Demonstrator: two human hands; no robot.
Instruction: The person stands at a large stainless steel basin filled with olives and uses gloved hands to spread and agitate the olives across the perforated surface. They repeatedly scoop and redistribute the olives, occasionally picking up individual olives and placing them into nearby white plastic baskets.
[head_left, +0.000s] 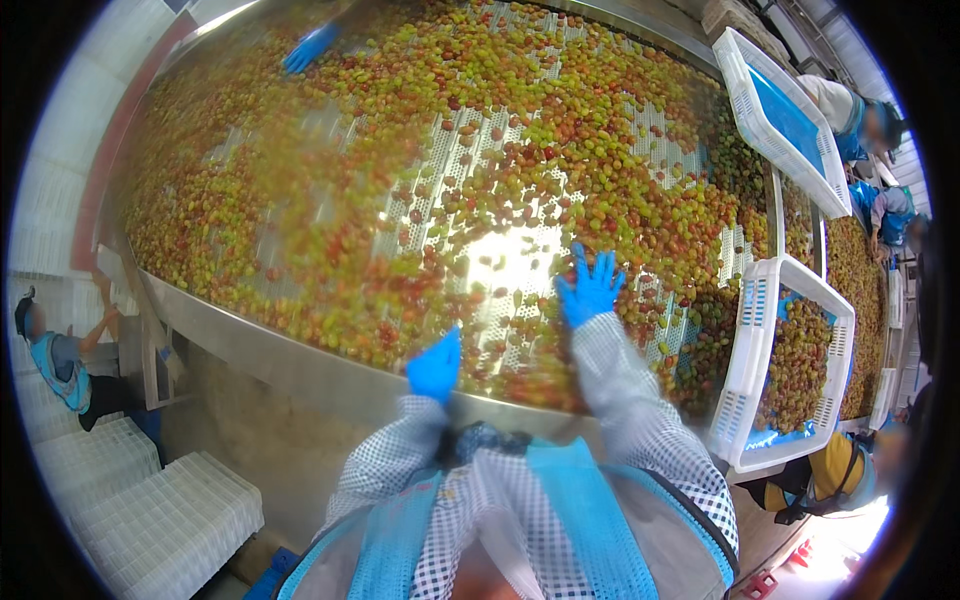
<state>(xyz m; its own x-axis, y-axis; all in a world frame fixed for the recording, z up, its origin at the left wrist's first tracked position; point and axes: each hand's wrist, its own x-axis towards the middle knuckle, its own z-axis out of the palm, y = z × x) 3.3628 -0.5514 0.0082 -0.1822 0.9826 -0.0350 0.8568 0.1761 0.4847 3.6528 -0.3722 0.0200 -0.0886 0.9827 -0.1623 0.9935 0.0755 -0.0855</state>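
Small oval fruits (517, 161), green to red, lie scattered over a perforated metal sorting table (469, 124). My right hand (591, 291), in a blue glove, reaches forward among them. Its fingers are spread, palm down, and nothing is seen in its grasp. At the table's near side is my left hand (435, 369), also blue-gloved. The fingers there are drawn together to a point beside some fruits; whether anything is pinched between them is hidden. Bright glare covers the bare metal between and ahead of my hands. Fruits left of centre are blurred.
A steel rim (262, 322) borders the table in front of me. Another person's blue-gloved hand (311, 49) is at the far side. On the right stand a white crate of fruit (846, 375) and a tilted white crate (799, 52). White crates (172, 525) are stacked at lower left.
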